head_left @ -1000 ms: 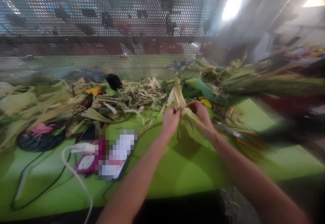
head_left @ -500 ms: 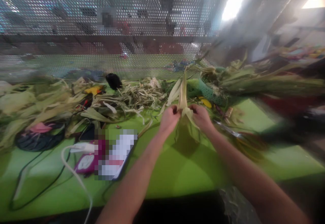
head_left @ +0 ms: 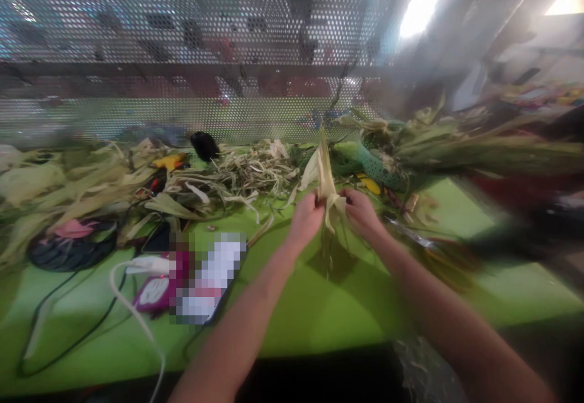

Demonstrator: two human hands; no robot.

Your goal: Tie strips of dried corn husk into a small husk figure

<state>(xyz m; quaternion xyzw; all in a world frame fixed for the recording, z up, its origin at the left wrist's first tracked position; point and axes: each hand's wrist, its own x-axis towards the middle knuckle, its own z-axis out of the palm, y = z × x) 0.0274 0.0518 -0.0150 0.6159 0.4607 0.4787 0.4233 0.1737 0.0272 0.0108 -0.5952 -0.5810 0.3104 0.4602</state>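
Between my hands a pale corn husk (head_left: 325, 175) stands upright above the green tabletop, with a folded strip curling down at its lower end. My left hand (head_left: 306, 215) is closed on the husk's left side, fingertips pinching its base. My right hand (head_left: 361, 209) is closed at the right, its fingers at the folded strip. The fingertips of both hands are partly hidden. Thin strands hang below the husk, over its shadow on the table.
Dry husk strips (head_left: 260, 168) are heaped along the back, beside larger husks (head_left: 59, 184) at left. A phone (head_left: 212, 284), a purple power bank (head_left: 157, 287) and a white cable (head_left: 137, 315) lie left. Scissors (head_left: 410, 232) and a green basket (head_left: 381, 162) are at right. A perforated screen (head_left: 274, 38) stands behind.
The husk's top has tilted a little left and its long tip has moved out from the right. The folded strip now curls more tightly between my hands, which have barely moved.
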